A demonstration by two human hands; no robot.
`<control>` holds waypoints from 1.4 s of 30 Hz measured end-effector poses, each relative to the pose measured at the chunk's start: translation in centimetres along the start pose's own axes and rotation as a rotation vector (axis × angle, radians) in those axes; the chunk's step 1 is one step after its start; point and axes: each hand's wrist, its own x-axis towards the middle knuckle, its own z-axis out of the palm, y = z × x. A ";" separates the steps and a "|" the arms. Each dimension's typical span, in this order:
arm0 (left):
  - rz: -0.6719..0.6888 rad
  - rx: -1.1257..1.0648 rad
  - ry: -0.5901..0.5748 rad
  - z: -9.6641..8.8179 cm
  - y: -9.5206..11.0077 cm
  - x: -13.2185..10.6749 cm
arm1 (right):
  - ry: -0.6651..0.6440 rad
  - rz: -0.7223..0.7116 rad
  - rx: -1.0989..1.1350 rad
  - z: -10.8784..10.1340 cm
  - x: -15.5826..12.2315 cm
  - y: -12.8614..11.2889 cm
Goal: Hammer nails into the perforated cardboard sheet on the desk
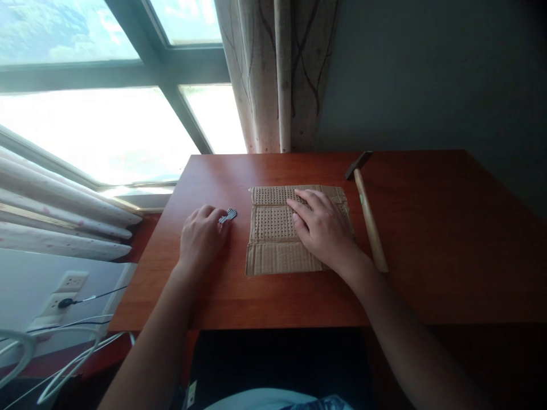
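Cardboard (272, 222) lies under the loosely spread right hand (322, 226); left hand (201, 232) pinches a striped piece (231, 214).

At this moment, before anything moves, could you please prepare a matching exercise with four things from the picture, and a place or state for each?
Column one:
1. Hammer
2. Cardboard
3. Left hand
4. Right hand

Column two:
A. Has thumb and fingers at a small striped piece
B. Lies on the desk, with a wooden handle
C. Is spread over the upper right part of a flat brown sheet
D. Is brown and has many small holes in rows

Right pairs: 1-B, 2-D, 3-A, 4-C.
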 end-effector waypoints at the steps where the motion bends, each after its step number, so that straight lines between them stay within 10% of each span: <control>1: 0.012 0.028 -0.020 -0.3 0.2 -0.2 | 0.003 -0.001 -0.001 0.0 0.0 0.0; 26: 0.036 0.175 -0.116 -1.3 1.7 -0.1 | 0.020 -0.009 0.006 0.1 0.0 0.0; 36: 0.115 0.153 -0.390 -2.6 1.7 0.1 | 0.047 -0.016 0.008 0.1 0.0 0.0; 42: 0.089 0.013 -0.288 -3.5 1.8 0.0 | 0.121 -0.024 0.038 0.0 -0.2 -0.4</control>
